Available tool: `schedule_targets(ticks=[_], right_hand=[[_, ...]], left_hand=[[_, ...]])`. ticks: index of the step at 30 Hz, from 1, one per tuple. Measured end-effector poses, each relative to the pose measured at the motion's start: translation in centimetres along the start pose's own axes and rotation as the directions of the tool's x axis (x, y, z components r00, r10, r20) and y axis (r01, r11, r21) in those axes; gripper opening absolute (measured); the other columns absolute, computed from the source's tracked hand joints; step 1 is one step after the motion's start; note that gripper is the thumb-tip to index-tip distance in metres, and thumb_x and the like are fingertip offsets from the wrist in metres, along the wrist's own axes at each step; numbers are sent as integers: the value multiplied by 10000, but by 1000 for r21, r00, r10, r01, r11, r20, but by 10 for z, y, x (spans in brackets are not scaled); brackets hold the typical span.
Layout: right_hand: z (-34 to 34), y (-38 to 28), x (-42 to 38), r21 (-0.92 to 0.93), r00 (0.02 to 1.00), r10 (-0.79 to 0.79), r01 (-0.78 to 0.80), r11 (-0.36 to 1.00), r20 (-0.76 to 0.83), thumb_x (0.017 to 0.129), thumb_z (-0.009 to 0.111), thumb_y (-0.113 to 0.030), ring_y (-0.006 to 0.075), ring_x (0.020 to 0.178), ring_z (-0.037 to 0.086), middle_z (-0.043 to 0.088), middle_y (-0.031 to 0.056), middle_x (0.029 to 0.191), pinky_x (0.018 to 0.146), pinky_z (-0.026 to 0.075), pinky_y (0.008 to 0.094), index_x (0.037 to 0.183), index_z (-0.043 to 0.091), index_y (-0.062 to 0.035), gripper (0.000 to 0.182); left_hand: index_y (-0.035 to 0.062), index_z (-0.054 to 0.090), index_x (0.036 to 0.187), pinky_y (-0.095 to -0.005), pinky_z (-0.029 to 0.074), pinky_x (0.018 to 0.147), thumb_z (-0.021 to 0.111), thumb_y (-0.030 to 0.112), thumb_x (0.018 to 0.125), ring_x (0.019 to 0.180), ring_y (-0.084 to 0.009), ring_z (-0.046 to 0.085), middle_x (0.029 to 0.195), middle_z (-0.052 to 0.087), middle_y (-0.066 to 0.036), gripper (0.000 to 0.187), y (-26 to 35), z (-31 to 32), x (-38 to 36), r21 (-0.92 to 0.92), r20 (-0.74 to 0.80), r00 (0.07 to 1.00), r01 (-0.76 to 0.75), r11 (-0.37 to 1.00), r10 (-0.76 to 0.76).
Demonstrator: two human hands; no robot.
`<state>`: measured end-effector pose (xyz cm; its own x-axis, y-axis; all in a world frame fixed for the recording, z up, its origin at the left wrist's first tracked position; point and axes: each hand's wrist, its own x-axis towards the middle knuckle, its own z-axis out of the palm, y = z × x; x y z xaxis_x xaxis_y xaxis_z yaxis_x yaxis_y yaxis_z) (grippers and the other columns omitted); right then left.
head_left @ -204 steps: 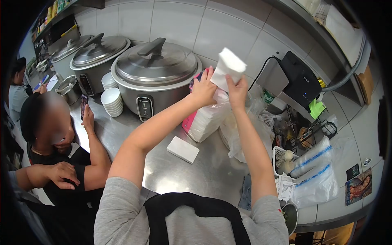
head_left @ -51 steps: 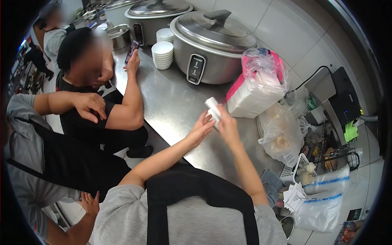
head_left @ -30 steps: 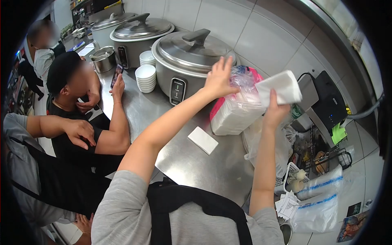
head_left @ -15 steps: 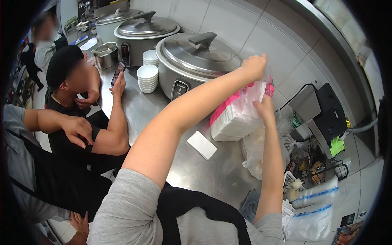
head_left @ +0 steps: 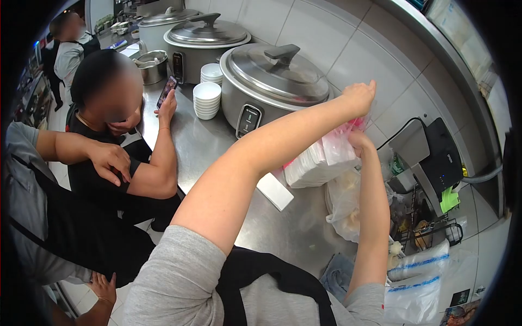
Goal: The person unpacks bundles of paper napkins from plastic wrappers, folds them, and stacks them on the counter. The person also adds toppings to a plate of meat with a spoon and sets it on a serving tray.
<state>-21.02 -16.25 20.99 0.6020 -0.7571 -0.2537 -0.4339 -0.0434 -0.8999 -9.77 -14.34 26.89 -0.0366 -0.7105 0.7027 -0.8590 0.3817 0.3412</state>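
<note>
A pack of white paper napkins (head_left: 312,165) in pink-and-clear plastic wrap stands on the steel counter. My left hand (head_left: 359,99) is closed at the top far end of the pack, with the wrap just beneath it; what its fingers pinch is hidden. Lower and to the right, my right hand (head_left: 359,142) closes on the plastic wrap (head_left: 343,135) at the pack's side. A flat white rectangular stack (head_left: 275,192) lies on the counter left of the pack, partly behind my left forearm.
Large rice cookers (head_left: 274,76) line the wall, with stacked white bowls (head_left: 206,100) before them. A seated person (head_left: 98,141) holds a phone (head_left: 167,92); another person's hand (head_left: 110,162) rests on that arm. Right are plastic bags (head_left: 343,209), a black printer (head_left: 439,152) and a wire rack (head_left: 429,231).
The view has shifted slightly, so the counter and cookers sit further right. Both hands stay at the napkin pack; less of the pink wrap shows around its top and side.
</note>
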Motion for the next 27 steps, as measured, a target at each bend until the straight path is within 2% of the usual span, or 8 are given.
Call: schedule_targets(ticks=[1,3,4,6,7,18,25,27], right_hand=[[4,-4,-2,3,1000,-1,1,1000,0,874,483,-233,186,1008,527,549,127,1086,804,459,336,1155,477,4,367],[12,-16,-5,-465,977,8,-110,879,-215,893,467,-230,209,1043,524,550,133,1099,861,461,358,1161,479,-10,347],[7,-11,4,-464,977,9,-109,879,-213,893,467,-230,209,1043,524,550,133,1099,861,461,358,1161,479,-10,347],[-10,12,40,-24,993,119,-120,992,-16,898,467,-213,220,1061,518,548,129,1110,917,437,369,1156,491,-20,324],[-17,24,53,68,992,121,-124,990,39,898,468,-212,217,1060,518,549,127,1110,918,436,366,1153,493,-22,320],[-87,138,166,240,919,-37,-63,969,393,897,473,-203,185,1046,522,553,110,1107,930,424,335,1121,520,-40,281],[-32,48,64,-186,990,-135,127,974,-31,884,489,-169,105,756,535,566,1,858,658,459,264,993,581,-83,167],[-13,20,28,-149,997,-70,64,987,-29,885,485,-183,100,746,537,571,-4,851,666,458,266,991,583,-85,175]], left_hand=[[-39,383,996,-452,486,626,534,-38,666,743,-376,606,732,602,-218,362,1,-1,-2,-10,-18,1000,-20,1000,20],[-40,382,1003,-455,485,631,530,-36,670,748,-383,603,739,601,-221,364,6,-1,-2,-24,0,1000,-20,1000,20],[-42,382,1010,-458,483,635,526,-35,673,753,-390,601,746,601,-224,366,10,-4,-2,-38,16,1000,-17,999,18],[-46,378,1027,-463,481,642,524,-31,677,764,-395,598,757,600,-230,379,15,-13,-1,-41,34,999,-6,999,7],[-49,375,1043,-467,478,649,523,-27,680,775,-399,596,768,599,-236,392,16,-14,-2,-46,53,999,4,999,-2],[-59,357,1123,-472,473,667,523,-15,671,781,-409,591,779,600,-248,484,-1,-4,-1,-57,26,999,-30,998,32],[-60,356,1130,-468,472,677,549,14,662,767,-414,593,773,605,-241,511,-11,-19,3,-6,2,1000,-14,1000,14],[-61,352,1132,-466,473,682,559,23,663,772,-415,593,780,607,-241,520,-12,-21,2,-31,16,1000,13,999,-12]])
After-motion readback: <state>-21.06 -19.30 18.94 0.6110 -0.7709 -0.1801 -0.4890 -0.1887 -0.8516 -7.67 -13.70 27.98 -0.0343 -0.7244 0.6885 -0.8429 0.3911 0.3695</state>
